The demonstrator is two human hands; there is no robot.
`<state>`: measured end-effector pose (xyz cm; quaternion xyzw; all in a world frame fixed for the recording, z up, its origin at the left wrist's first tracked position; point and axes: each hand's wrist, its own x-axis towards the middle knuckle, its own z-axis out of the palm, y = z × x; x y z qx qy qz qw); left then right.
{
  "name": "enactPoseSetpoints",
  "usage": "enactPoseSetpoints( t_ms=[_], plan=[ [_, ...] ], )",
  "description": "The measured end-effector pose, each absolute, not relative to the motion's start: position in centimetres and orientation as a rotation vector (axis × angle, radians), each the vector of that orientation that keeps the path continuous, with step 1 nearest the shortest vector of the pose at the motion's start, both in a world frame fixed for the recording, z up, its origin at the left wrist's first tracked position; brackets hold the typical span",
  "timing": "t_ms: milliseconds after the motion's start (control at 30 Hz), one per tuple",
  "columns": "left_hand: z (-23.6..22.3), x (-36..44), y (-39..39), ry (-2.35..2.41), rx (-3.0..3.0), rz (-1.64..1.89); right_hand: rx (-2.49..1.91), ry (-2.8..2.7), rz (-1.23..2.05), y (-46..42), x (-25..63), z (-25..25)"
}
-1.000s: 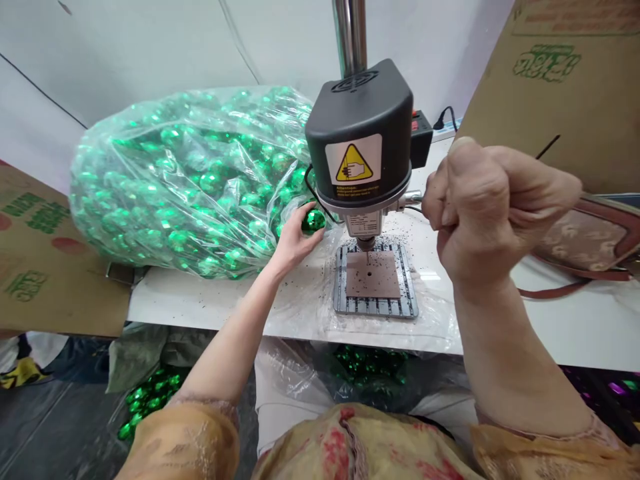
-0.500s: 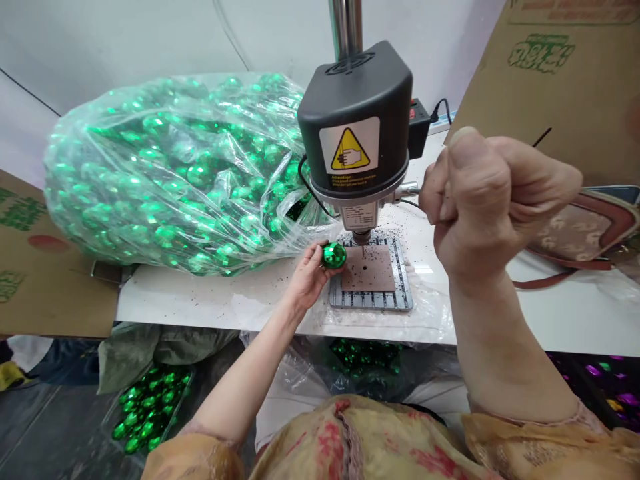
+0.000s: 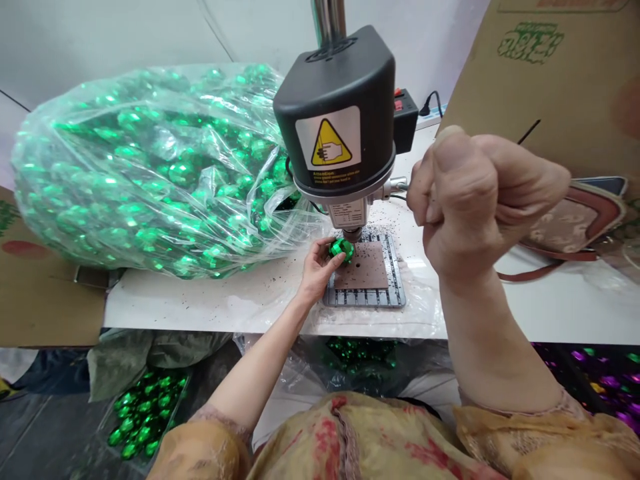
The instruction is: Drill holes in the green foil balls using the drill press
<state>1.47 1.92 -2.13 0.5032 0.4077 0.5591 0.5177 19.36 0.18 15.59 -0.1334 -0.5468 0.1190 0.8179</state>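
Note:
My left hand (image 3: 316,270) pinches a shiny green faceted ball (image 3: 341,249) and holds it on the drill plate (image 3: 367,273), right under the bit of the small black bench drill (image 3: 336,127). My right hand (image 3: 475,200) is raised to the right of the drill head, fist closed around the drill's feed lever, whose metal stub (image 3: 397,187) sticks out of the machine. A brown pad with a hole lies on the ribbed metal plate.
A big clear plastic bag (image 3: 145,173) full of green balls lies on the white table (image 3: 200,300) to the left. Cardboard boxes stand at the left (image 3: 30,280) and right (image 3: 540,80). More green balls (image 3: 143,413) sit below the table. A power strip (image 3: 406,110) is behind the drill.
My left hand took a green ball from the bag's mouth and carried it right, onto the plate under the drill bit. The right fist stayed on the lever.

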Motion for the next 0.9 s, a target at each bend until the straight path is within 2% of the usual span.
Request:
enactPoseSetpoints(
  t_ms=[900],
  plan=[
    [-2.9,2.4,1.5,0.866,1.557,1.194,-0.294,-1.179,0.238,-0.4,19.3,15.6]
  ],
)
